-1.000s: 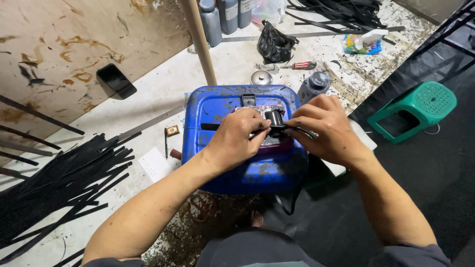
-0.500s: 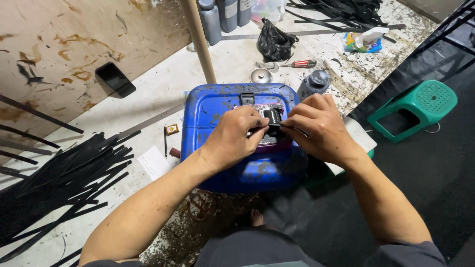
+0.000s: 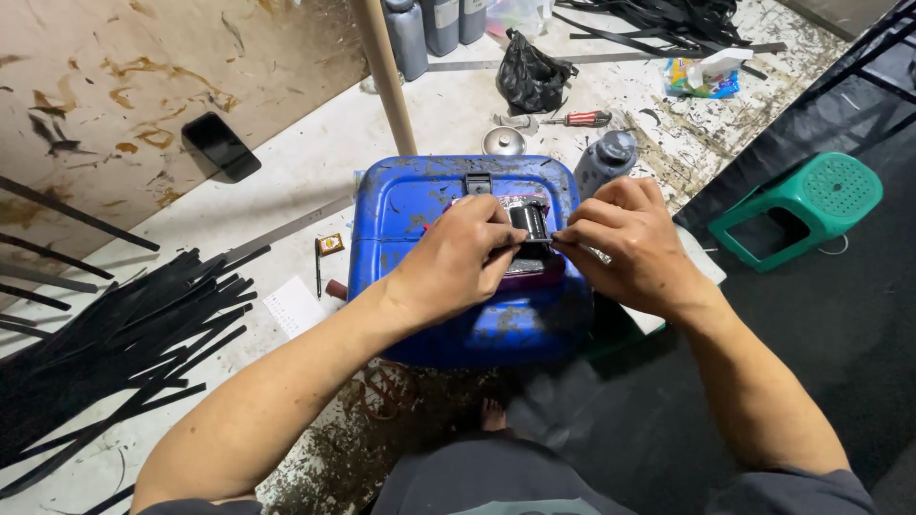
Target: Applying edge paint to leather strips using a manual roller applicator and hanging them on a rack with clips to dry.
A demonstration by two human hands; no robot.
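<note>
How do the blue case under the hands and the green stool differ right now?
The blue case is large, scuffed and carries both hands' work; the green stool is smaller, cleaner and untouched. The case sits on the pale floor, the stool on the dark mat. Both look like plastic.

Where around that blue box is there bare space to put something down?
Bare pale floor lies between the blue box, the phone and the wooden pole. The dark mat below the green stool is open too. Crowded: the black strips and bottles.
</note>
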